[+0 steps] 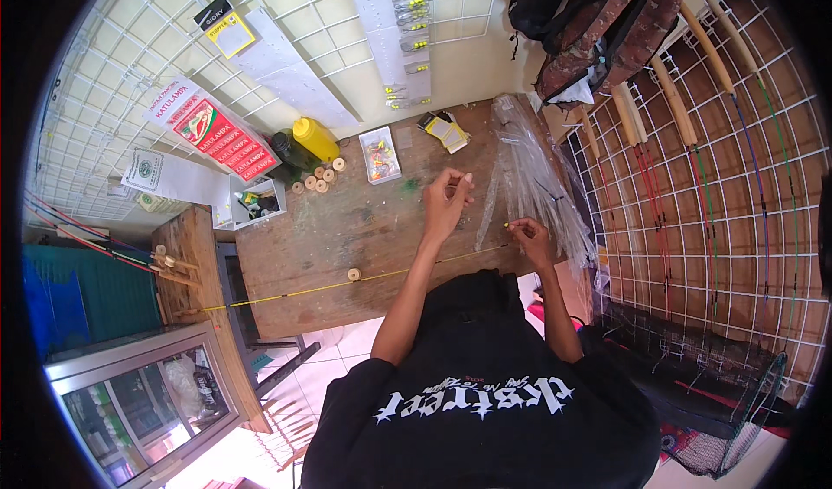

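My right hand (pixel 531 238) pinches the near end of a thin yellow rod (pixel 295 294). The rod lies across the wooden table (pixel 286 237) and reaches past its left edge. A small wooden ring (pixel 354 274) sits against the rod near the table's front edge. My left hand (pixel 445 200) hovers over the middle of the table with thumb and fingertips pressed together; anything between them is too small to see. A bundle of clear plastic sleeves (pixel 530 172) lies just beyond my right hand.
At the back of the table stand a yellow bottle (pixel 315 137), a dark bottle (pixel 289 151), several wooden rings (pixel 317 177), a clear parts box (pixel 380 154) and yellow cards (pixel 451 132). Fishing rods (pixel 693 142) hang on the right wire grid. A glass cabinet (pixel 143 398) stands lower left.
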Demonstrator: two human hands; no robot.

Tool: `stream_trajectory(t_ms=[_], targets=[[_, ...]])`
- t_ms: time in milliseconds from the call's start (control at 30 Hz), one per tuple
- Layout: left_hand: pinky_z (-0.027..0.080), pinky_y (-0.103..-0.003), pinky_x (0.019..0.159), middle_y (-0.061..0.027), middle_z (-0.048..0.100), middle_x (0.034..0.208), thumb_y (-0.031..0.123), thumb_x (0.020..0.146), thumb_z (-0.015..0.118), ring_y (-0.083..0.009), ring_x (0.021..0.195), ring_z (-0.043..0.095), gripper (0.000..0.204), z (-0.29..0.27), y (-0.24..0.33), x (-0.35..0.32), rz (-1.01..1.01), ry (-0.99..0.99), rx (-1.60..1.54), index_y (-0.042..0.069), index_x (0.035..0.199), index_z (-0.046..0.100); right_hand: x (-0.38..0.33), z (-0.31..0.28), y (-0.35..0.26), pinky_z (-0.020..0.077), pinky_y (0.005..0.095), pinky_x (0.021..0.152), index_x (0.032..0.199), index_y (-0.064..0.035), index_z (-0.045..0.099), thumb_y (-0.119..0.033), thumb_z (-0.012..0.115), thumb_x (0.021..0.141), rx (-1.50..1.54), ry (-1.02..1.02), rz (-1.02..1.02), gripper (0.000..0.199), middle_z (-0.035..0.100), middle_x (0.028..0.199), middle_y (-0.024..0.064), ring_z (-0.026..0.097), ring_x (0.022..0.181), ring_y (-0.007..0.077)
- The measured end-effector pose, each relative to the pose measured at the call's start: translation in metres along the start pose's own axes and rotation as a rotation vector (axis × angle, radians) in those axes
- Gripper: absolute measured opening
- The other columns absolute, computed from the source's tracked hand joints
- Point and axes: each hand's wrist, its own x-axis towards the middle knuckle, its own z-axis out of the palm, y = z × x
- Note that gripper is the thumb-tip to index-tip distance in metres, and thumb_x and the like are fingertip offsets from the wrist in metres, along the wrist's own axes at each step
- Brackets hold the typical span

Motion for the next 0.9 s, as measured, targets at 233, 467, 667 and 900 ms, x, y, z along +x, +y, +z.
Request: stream_trajectory(t_ms=[233,467,667,900], targets=[[0.050,-0.024,0.055,-0.0069,0.068,0.081,0.020,0.095,0.061,-0.0101,0.063,0.063,0.019,-0.006,0.001,-0.008,-0.013,-0.029,-0.006,0.001,0.094,0.060,-0.001,-0.003,0.010,0.0511,0.0246,0.073,0.095,-0.0008,0.066,-0.012,0.066,0.090,-0.052,0.000,-0.039,0.013,0.070,0.087,0.0047,0.065,0.080,0.0106],[0.049,-0.024,0.058,-0.0062,0.067,0.081,0.020,0.095,0.062,-0.0096,0.065,0.062,0.020,-0.018,-0.006,-0.023,-0.048,-0.033,-0.006,0.001,0.093,0.059,-0.003,0.000,0.019,0.0465,0.0234,0.066,0.090,-0.0048,0.069,-0.013,0.070,0.085,-0.068,0.074,-0.061,0.009,0.070,0.081,0.0009,0.062,0.073,0.0072],[0.048,-0.023,0.058,-0.0047,0.067,0.080,0.022,0.094,0.064,-0.0075,0.065,0.059,0.021,-0.020,-0.009,-0.034,-0.089,-0.071,0.055,0.001,0.092,0.062,-0.005,-0.006,0.016,0.0493,0.0260,0.081,0.101,-0.0015,0.066,-0.012,0.066,0.089,-0.290,-0.024,-0.008,0.015,0.070,0.094,0.0052,0.064,0.087,0.0120],[0.041,-0.023,0.057,0.0018,0.063,0.074,0.021,0.091,0.067,-0.0039,0.064,0.051,0.020,-0.015,-0.014,-0.044,0.003,-0.328,0.217,0.001,0.091,0.065,-0.032,0.032,-0.090,0.0482,0.0271,0.088,0.118,-0.0006,0.062,-0.009,0.067,0.089,-0.033,-0.260,-0.201,0.030,0.068,0.106,0.0082,0.063,0.096,0.0135]])
